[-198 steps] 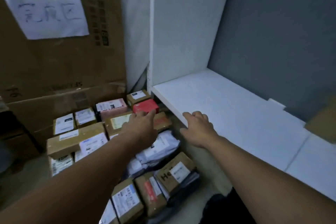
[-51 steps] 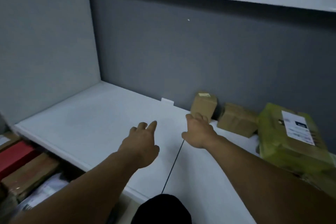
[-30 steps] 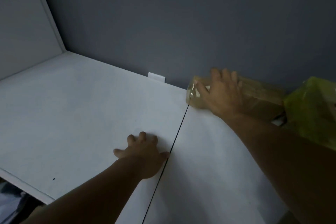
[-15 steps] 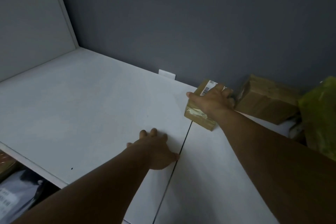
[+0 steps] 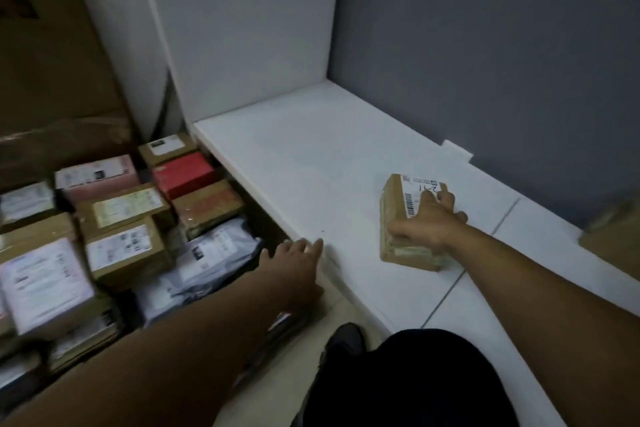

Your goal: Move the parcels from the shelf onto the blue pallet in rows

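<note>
Right hand [image 5: 426,229] clamps the parcel [image 5: 391,199], half covering its label [image 5: 414,188]; left hand [image 5: 294,267] blurred, fingers straight.

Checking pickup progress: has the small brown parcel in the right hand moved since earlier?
Yes. The parcel has come forward off the back wall and left across the shelf seam.

The white shelf [image 5: 311,163] carries a taped brown parcel [image 5: 401,218] with a barcode label on top. Just right of that parcel a dark seam [image 5: 446,295] crosses the board. Farther right, well apart, sits a second brown parcel [image 5: 616,236], and behind the taped one a small white tab [image 5: 457,149] lies against the back wall.
</note>
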